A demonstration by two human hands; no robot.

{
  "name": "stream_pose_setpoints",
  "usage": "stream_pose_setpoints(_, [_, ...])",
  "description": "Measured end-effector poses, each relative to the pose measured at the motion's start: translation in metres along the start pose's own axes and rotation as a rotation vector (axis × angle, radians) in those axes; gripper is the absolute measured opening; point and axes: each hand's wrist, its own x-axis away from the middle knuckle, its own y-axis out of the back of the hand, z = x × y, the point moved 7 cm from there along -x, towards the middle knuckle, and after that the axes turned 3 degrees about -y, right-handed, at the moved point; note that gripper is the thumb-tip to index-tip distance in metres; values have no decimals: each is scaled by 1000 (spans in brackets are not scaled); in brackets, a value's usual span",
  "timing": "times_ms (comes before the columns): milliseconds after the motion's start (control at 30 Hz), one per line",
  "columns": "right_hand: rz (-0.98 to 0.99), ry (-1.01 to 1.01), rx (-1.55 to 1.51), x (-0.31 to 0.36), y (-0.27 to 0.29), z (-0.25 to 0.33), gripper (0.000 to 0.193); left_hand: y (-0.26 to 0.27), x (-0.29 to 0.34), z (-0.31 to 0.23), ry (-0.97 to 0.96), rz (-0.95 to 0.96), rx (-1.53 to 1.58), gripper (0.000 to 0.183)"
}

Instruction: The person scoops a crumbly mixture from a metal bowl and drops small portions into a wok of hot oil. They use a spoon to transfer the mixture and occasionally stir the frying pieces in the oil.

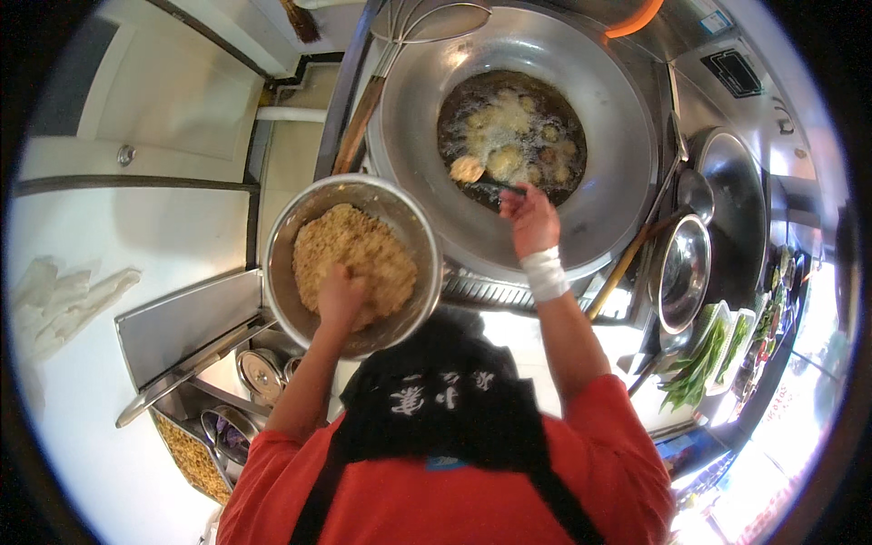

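Observation:
My right hand (pixel 531 218), its wrist wrapped in white, grips the dark handle of a spoon (pixel 495 184) over a large wok (pixel 413 136). A light brown lump of mixture (pixel 467 169) sits on the spoon's end, just above the oil. In the dark, bubbling oil (pixel 513 91), several pale lumps (pixel 509 156) fry among foam. To the left stands a steel bowl (pixel 420 238) of crumbly, tan mixture (pixel 354 238). My left hand (pixel 342 295) is sunk into that mixture with its fingers curled in, partly hidden by it.
A wire skimmer (pixel 368 113) with a wooden handle rests on the wok's left rim. Right of the wok are a long-handled tool (pixel 618 272), a steel basin (pixel 683 274) and green vegetables (pixel 698 368). Lidded pots (pixel 261 374) and a tray of brown bits (pixel 193 459) stand lower left.

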Motion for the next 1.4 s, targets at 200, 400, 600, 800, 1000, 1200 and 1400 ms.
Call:
stream_pose_setpoints(200, [-312,294,1025,-136,77,50,30,-4,12,-10,57,-38,-2,66])
stream_pose_setpoints(400, [-250,159,1815,-196,106,11,44,-10,-3,-5,173,9,-28,79])
stream_pose_setpoints(600, [-232,354,1821,-176,83,18,41,0,-20,-4,53,-11,-99,83])
stream_pose_setpoints(800, [-257,343,1568,-108,59,17,39,-14,-31,-12,61,124,-103,87])
stream_pose_setpoints(1000, [-149,444,1392,4,31,-1,33,-23,-18,-24,-204,-42,-271,53])
stream_pose_setpoints(1200, [-181,431,1421,89,20,-16,31,-30,-15,0,-218,-38,-213,41])
stream_pose_setpoints(1400, [-159,477,1479,125,-7,-14,29,-40,-32,9,-372,-73,40,39])
